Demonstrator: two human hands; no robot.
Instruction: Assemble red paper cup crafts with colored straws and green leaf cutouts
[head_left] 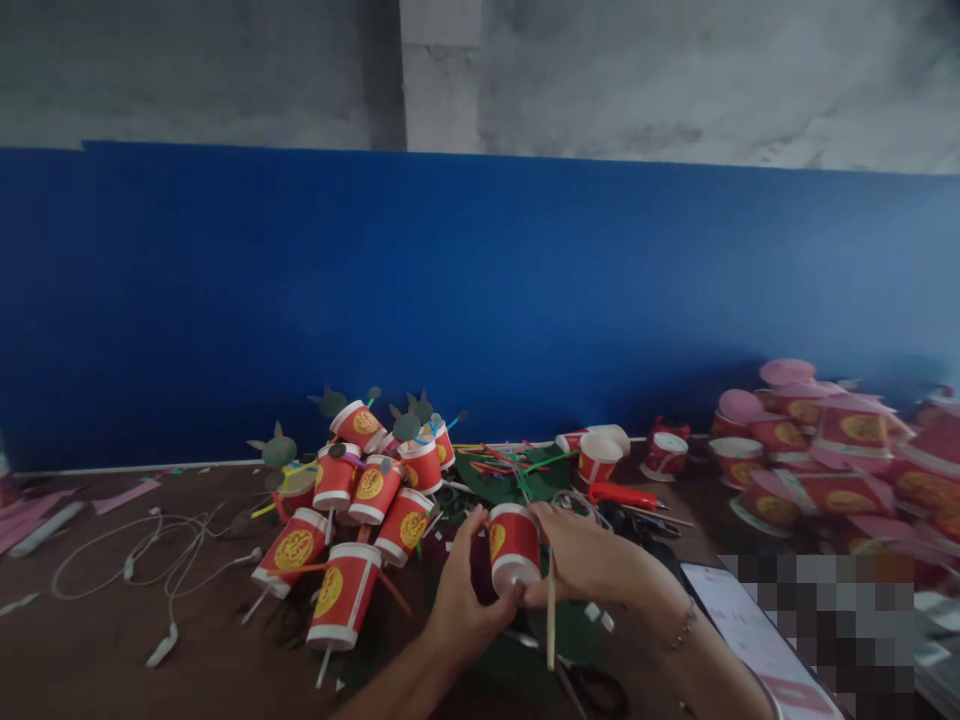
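Observation:
A red and white paper cup [515,535] with a yellow emblem is between my two hands, its white end tilted toward me. My left hand [463,590] grips its left side, thumb near the lower end. On the other side, the fingers of my right hand [581,555] close on the cup, with the thumb close to my left thumb. A pale wooden stick [552,620] hangs down by my right fingers; I cannot tell whether they hold it or it is fixed to the cup. Scissors [596,690] lie below my hands.
Several red cups with sticks [345,595] are piled at left, beside earphones [165,640]. Behind my hands lie coloured pipe cleaners [502,462] and a red-handled tool [630,496]. At right are a phone [750,635] and cups with pink paper [847,430]. A blue panel [480,300] stands behind.

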